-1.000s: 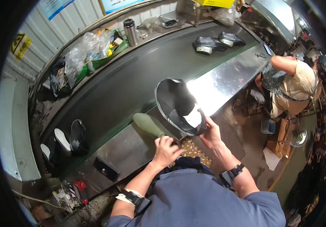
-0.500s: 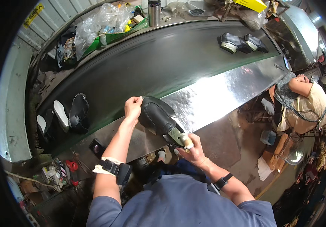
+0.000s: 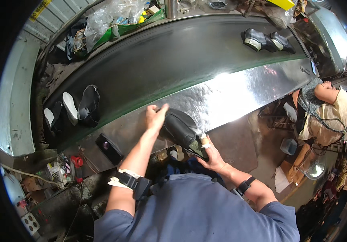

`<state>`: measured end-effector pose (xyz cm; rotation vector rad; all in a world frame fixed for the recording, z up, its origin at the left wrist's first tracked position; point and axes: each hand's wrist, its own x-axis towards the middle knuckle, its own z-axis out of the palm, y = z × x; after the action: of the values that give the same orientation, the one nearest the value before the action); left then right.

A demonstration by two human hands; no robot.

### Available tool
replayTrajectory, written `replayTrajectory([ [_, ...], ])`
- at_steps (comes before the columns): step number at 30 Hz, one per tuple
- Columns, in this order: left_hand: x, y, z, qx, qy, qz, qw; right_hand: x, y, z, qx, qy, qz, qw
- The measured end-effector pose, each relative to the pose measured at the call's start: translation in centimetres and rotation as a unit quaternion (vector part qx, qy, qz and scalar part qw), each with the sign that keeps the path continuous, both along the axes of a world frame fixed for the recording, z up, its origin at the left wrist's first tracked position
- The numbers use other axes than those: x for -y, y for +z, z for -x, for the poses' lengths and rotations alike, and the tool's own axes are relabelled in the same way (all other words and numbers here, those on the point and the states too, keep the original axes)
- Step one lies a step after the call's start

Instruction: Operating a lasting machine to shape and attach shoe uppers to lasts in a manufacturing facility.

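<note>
Upper (image 3: 178, 127) now over last (image 3: 196, 145), left hand (image 3: 155, 119) apparently at toe

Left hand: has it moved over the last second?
Yes: the left hand has gone forward, from the near edge of the metal ledge toward the black belt.

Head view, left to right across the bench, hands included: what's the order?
Long white sole-shaped piece → black rectangular smartphone → bare left hand → smooth black leather-look shoe upper → bare right hand → two black shoes with pale heels.
</note>
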<state>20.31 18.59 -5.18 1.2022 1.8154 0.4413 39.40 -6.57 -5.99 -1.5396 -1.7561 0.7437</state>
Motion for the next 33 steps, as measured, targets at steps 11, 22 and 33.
replayTrajectory([
  [11, 1.6, -1.0, -1.8, -0.086, 0.003, -0.092, 0.992, -1.5, -2.2, -2.0, -0.094, 0.084, 0.029, 0.992],
  [22, 5.6, 8.1, 6.0, 0.073, 0.134, -0.153, 0.976, -14.3, 7.9, 2.5, -0.406, 0.014, 0.489, 0.772],
  [33, 19.8, 17.3, 23.5, -0.01, 0.406, -0.259, 0.876, -10.5, 15.3, 21.7, -0.347, 0.235, 0.369, 0.83],
])
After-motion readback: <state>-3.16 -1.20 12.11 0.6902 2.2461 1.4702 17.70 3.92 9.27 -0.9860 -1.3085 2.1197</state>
